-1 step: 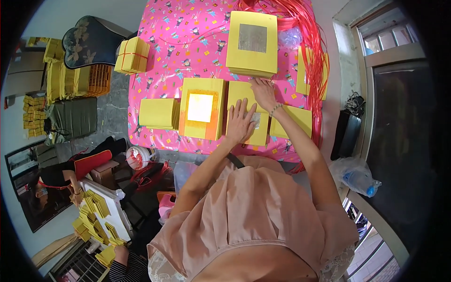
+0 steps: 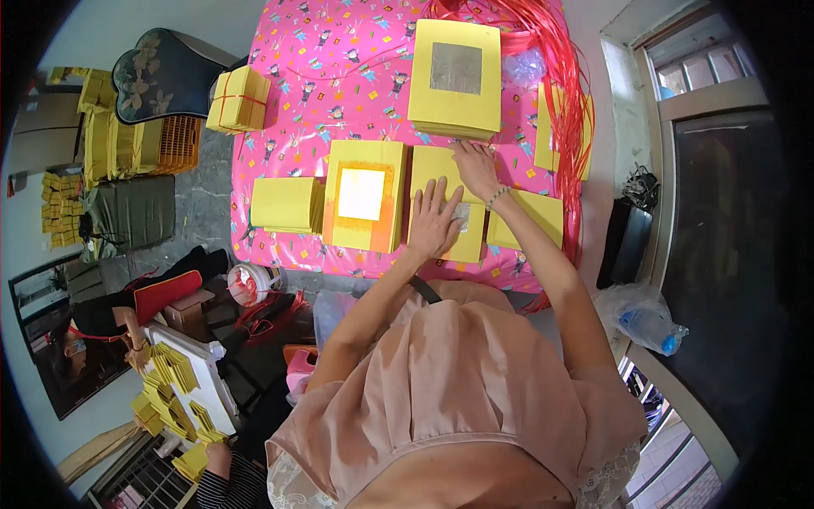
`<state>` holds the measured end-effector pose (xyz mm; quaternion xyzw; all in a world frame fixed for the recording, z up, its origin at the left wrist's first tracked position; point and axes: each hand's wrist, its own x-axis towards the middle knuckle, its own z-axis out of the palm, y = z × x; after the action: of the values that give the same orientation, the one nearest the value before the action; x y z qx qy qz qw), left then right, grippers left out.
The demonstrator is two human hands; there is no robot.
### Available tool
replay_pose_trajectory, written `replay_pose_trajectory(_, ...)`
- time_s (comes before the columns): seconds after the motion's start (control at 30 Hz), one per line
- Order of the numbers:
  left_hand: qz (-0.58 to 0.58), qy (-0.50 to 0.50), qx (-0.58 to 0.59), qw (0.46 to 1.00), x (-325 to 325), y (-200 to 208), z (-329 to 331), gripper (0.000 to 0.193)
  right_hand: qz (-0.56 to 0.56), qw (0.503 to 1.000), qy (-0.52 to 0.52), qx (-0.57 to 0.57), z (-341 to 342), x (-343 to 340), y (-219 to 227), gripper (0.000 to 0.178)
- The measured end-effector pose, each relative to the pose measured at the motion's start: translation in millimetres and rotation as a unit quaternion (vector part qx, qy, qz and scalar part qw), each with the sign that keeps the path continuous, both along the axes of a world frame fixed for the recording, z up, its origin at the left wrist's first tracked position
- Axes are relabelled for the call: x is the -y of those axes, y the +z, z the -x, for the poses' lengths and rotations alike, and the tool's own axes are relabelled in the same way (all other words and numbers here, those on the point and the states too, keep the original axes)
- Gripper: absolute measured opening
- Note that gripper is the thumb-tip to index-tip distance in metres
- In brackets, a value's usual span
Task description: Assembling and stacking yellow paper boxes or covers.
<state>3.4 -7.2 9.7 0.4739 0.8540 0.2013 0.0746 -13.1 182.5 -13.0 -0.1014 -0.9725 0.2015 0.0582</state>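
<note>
My left hand (image 2: pixel 436 223) lies flat with fingers spread on a yellow paper sheet or stack (image 2: pixel 434 164), partly over its silver patch (image 2: pixel 463 218). At the upper right edge of the same paper rests my right hand (image 2: pixel 476 167), fingers stretched out. Just left of it is a yellow stack (image 2: pixel 363 235) topped with an orange-bordered square that shines bright white. More yellow paper (image 2: pixel 534 219) lies under my right forearm. Beyond my hands sits a thick yellow stack (image 2: pixel 428 109) with a silver square on top. Neither hand grips anything.
A pink patterned cloth (image 2: pixel 339 110) covers the table. Red plastic strands (image 2: pixel 543 51) hang along its right side. A smaller yellow stack (image 2: pixel 284 204) and a tied bundle (image 2: pixel 240 100) are at left. Two other people work at a white table (image 2: pixel 212 382) at lower left.
</note>
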Motion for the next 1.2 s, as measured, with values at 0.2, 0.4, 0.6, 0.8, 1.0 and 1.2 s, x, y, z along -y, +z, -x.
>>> replay_pose_trajectory(0.2,-0.015,0.006,0.024,1.0,0.2,-2.8,0.6,0.071,0.007,1.0,-0.008,0.023,0.4,2.6,7.2,0.028)
replay_pose_trajectory(0.4,-0.005,-0.003,0.025,1.0,-0.3,-7.2,-0.2,0.065,0.018,0.999,-0.014,0.038,-1.2,2.8,9.2,0.028)
replay_pose_trajectory(0.6,0.003,-0.004,0.028,1.0,2.1,-15.6,1.0,0.063,-0.039,0.992,-0.039,-0.114,-17.8,22.0,43.6,0.023)
replay_pose_trajectory(0.8,0.01,-0.004,0.02,1.0,1.0,-22.5,0.7,0.069,0.036,0.99,-0.037,0.131,-60.8,38.0,42.6,0.015)
replay_pose_trajectory(1.0,0.012,-0.004,0.02,1.0,0.7,-24.5,-1.4,0.074,0.055,0.988,-0.047,0.133,-65.5,37.3,27.6,0.025)
replay_pose_trajectory(1.2,0.031,-0.008,0.02,0.999,3.0,-20.3,1.5,0.079,0.07,0.992,-0.042,0.097,-67.0,35.1,18.6,0.018)
